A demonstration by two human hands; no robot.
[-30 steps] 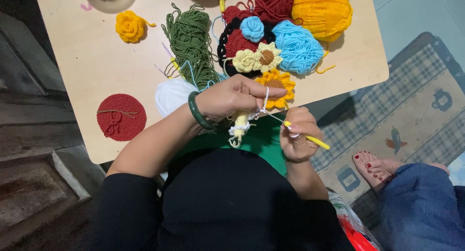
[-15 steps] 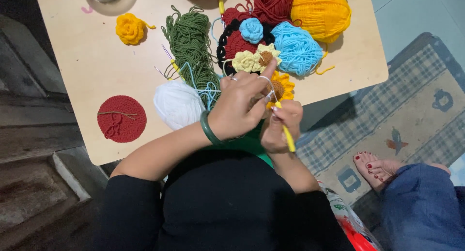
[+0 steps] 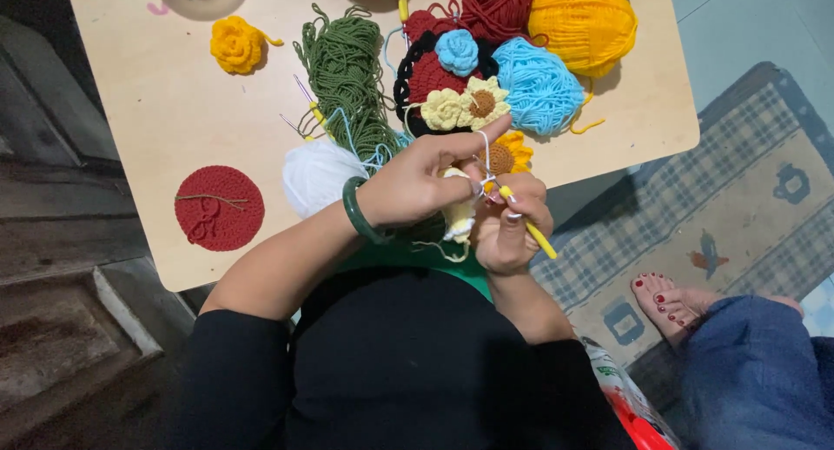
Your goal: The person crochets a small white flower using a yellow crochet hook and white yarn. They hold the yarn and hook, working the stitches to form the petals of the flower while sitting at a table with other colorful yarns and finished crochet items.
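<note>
My left hand, with a green bangle on the wrist, pinches a small pale yellow crochet piece and has white yarn looped over the raised forefinger. My right hand grips a yellow crochet hook whose tip meets the piece between the two hands. Both hands hover at the near edge of the light wooden table, just in front of a white yarn ball and an orange crochet sunflower.
On the table lie a red crochet disc, a yellow crochet rose, a green yarn skein, a blue yarn ball, an orange yarn ball, red yarn and several small crochet flowers. Another person's foot rests on a patterned rug at right.
My hands came together from a spread position, lifted toward the table, then lowered a little. The hook now points up-left into the piece and my left forefinger is raised with the yarn.
</note>
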